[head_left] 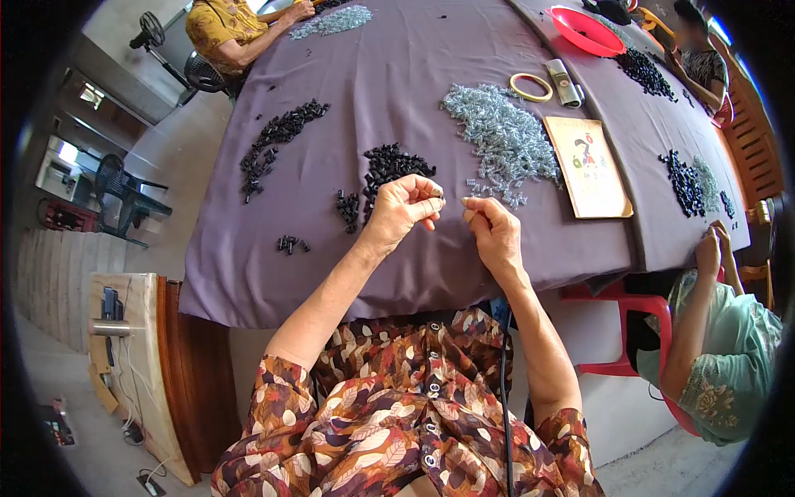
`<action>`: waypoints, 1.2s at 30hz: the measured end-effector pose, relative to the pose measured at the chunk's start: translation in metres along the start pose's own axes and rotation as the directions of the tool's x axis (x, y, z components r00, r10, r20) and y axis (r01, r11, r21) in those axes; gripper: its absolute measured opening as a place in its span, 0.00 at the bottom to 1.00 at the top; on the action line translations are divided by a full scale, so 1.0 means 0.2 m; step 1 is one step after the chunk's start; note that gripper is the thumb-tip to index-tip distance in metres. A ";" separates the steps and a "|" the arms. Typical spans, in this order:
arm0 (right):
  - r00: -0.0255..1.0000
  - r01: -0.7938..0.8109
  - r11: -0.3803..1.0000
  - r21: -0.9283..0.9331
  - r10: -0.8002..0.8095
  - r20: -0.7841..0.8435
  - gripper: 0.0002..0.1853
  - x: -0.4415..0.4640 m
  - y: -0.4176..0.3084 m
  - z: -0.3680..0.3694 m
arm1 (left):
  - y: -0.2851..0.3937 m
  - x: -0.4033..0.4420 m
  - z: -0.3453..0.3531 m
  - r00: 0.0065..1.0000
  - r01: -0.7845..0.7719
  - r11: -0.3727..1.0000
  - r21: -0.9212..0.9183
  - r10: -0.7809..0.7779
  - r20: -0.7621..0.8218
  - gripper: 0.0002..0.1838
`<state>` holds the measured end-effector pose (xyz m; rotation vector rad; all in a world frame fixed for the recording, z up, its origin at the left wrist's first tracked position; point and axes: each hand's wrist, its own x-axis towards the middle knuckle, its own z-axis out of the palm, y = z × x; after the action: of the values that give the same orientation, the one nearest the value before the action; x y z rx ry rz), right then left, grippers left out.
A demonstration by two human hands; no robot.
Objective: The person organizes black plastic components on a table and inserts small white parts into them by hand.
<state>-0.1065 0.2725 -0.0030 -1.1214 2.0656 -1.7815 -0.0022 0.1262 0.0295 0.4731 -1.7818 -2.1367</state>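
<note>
Both hands are raised over the near part of the cloth-covered table, fingertips a short gap apart. My left hand (pixel 402 214) is closed in a pinch; whatever sits between thumb and finger is too small to name. My right hand (pixel 495 236) also pinches, and its fingertips hide any small piece there. Just beyond the left hand lies a heap of small black plastic pieces (pixel 392 162), with a smaller black cluster (pixel 347 209) beside it. A large heap of small clear plastic pieces (pixel 505 132) spreads out past the right hand.
The purple cloth (pixel 389 74) also bears a curved row of black pieces (pixel 277 141), a few loose ones (pixel 291 244), a booklet (pixel 588 170), a tape roll (pixel 531 87) and a red basin (pixel 584 31). Other people sit around; one has a green top (pixel 720 348) at the right.
</note>
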 end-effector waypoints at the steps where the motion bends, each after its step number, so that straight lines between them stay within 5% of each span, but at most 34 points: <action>1: 0.999 -0.033 0.999 0.037 0.033 0.002 0.07 0.00 0.01 0.00 | 0.00 -0.01 0.01 1.000 0.019 1.000 0.022 -0.019 -0.008 0.05; 6: 0.972 -0.235 0.953 0.194 0.228 0.057 0.08 0.02 0.00 -0.03 | -0.02 -0.05 0.05 0.998 0.050 0.996 0.076 -0.048 -0.030 0.05; 10: 0.957 -0.288 0.939 0.188 0.278 0.078 0.07 0.02 -0.02 -0.03 | -0.04 -0.10 0.10 0.998 0.032 0.926 0.375 -0.010 -0.061 0.04; 11: 0.963 -0.270 0.944 0.190 0.264 0.060 0.07 0.02 -0.01 -0.03 | -0.04 -0.12 0.11 0.997 0.005 0.868 0.497 0.032 -0.066 0.05; 13: 0.972 -0.235 0.953 0.194 0.234 0.030 0.07 0.01 0.01 -0.01 | -0.13 -0.11 0.08 0.917 -0.310 0.627 0.714 0.395 0.051 0.05; 16: 0.974 -0.228 0.964 0.140 0.228 0.020 0.06 0.01 0.00 -0.01 | -0.12 -0.13 0.08 0.917 -0.257 0.417 0.872 0.390 0.084 0.07; 19: 0.976 -0.219 0.973 0.071 0.218 0.030 0.05 0.01 0.01 -0.01 | -0.13 -0.14 0.10 0.926 -0.185 0.315 0.931 0.373 0.058 0.08; 24: 0.982 -0.187 0.980 0.071 0.185 0.038 0.05 0.01 0.01 0.00 | -0.09 -0.22 0.10 0.895 -0.205 0.439 0.875 0.445 -0.014 0.06; 31: 0.994 -0.109 0.994 0.020 0.109 0.028 0.05 0.01 0.04 0.01 | -0.05 -0.28 -0.15 0.823 -0.065 0.390 0.918 0.542 -0.171 0.08; 36: 0.994 -0.106 0.994 -0.002 0.106 0.035 0.05 0.00 0.03 0.01 | -0.03 -0.22 -0.20 0.865 -0.118 0.291 0.949 0.499 -0.045 0.08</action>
<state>-0.1086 0.2710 -0.0096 -1.0152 2.0647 -1.7003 0.0556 0.1119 0.0194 0.5980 -2.4481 -0.4751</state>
